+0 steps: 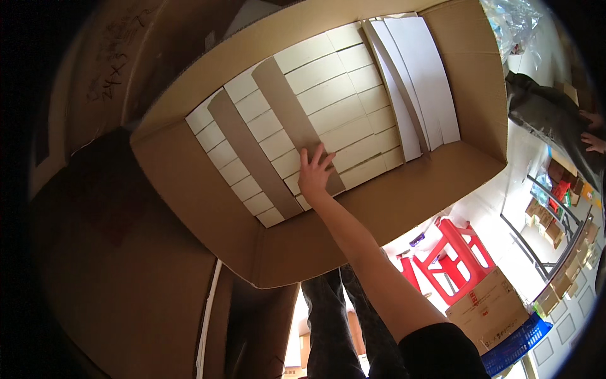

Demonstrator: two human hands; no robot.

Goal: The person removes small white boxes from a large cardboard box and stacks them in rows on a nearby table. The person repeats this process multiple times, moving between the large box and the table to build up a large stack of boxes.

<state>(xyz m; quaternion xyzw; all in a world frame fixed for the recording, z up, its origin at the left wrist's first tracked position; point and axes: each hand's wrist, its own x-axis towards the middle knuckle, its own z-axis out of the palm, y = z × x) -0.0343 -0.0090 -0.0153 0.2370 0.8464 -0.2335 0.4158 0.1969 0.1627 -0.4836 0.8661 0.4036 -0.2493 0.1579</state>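
Right hand [315,172] is spread on my head feed, fingers fanned out, tips on or just over the lower part of the right strip [284,101], a long grey-brown piece of cardboard. It isn't pinching anything that I can see, and I can't tell how hard it's pressing, if at all. Can't tell how the left hand stands either, it's out of my view.

That strip runs across a bunch of white boxes [331,95] packed in tight rows inside a big open carton [404,199]. Left strip [249,151] runs roughly parallel to it, with a column of boxes between the two. Whether they lie on top or sit wedged between columns, I honestly can't tell from here. Over at the carton's right end I've got white sheets [426,82] overlapping each other beside the boxes.

Below the carton I see dark jeans [325,322], and to the lower right a red stool [456,252], with a smaller carton [486,312] next to it and a blue basket [521,344] just beyond. Up top right there's clear plastic [517,25], and under that something dark [549,114] with another person's hands [593,143] near it.
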